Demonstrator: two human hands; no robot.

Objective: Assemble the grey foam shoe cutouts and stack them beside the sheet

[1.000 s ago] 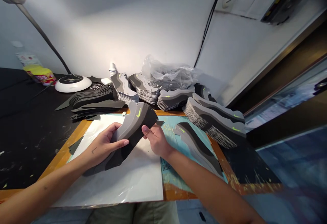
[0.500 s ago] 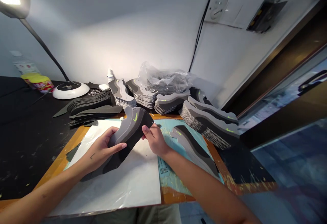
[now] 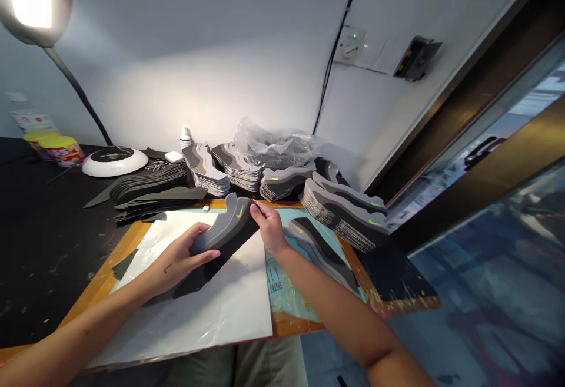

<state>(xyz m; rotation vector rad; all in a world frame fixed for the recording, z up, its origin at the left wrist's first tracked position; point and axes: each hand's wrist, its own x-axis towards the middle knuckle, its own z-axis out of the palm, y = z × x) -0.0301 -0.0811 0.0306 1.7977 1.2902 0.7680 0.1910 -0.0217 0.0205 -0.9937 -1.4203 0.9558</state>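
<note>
A curved grey and black shoe piece (image 3: pixel 225 231) with a small yellow-green swoosh is held over a white sheet (image 3: pixel 220 310). My left hand (image 3: pixel 185 254) grips its left part, thumb on top and fingers hidden beneath. My right hand (image 3: pixel 270 227) pinches its upper right end between thumb and fingers. A similar piece (image 3: pixel 320 248) lies on the blue-green mat (image 3: pixel 286 293), right of my right hand.
Stacks of grey pieces (image 3: pixel 342 213) and black pieces (image 3: pixel 154 187) line the back. Clear plastic (image 3: pixel 278 145) covers one pile. A lamp base (image 3: pixel 115 162) and a yellow-lidded tub (image 3: pixel 64 150) stand at the left, a white bottle (image 3: pixel 185 138) behind.
My right hand has shifted to the upper corner of the held piece, which now lies a little more to the right. The camera view has turned slightly.
</note>
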